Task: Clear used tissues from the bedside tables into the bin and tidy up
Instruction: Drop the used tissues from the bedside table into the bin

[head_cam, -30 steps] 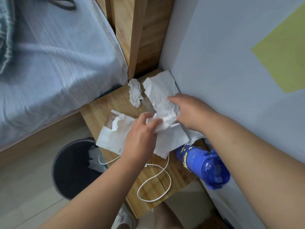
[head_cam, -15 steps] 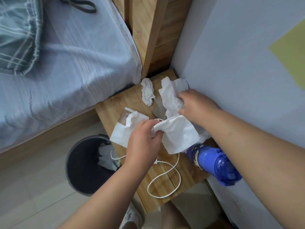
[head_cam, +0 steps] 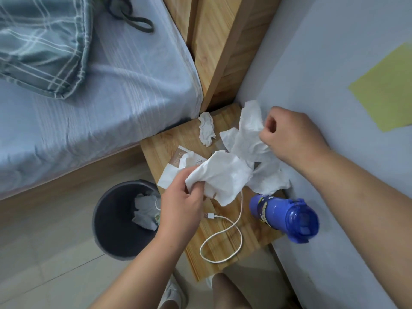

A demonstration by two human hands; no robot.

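Now both hands are busy picking up tissues. The left hand (head_cam: 179, 200) squeezes a big white tissue (head_cam: 223, 175) in its curled fingers, just above the bedside table (head_cam: 169, 141). The right hand (head_cam: 292, 136) pinches a long tissue (head_cam: 248, 132) near the wall and holds it up. One more flat tissue (head_cam: 270, 181) lies on the table under them, next to the blue bottle (head_cam: 283, 215), and a small scrunched tissue (head_cam: 207, 129) sits at the back by the bed. The bin (head_cam: 111, 233) stands on the floor just beside the table, with tissues in it. The two held tissues may touch each other, but it is hard to see. Next, the hands need to carry their tissues left, over the bin, and let go. Two more wait after that
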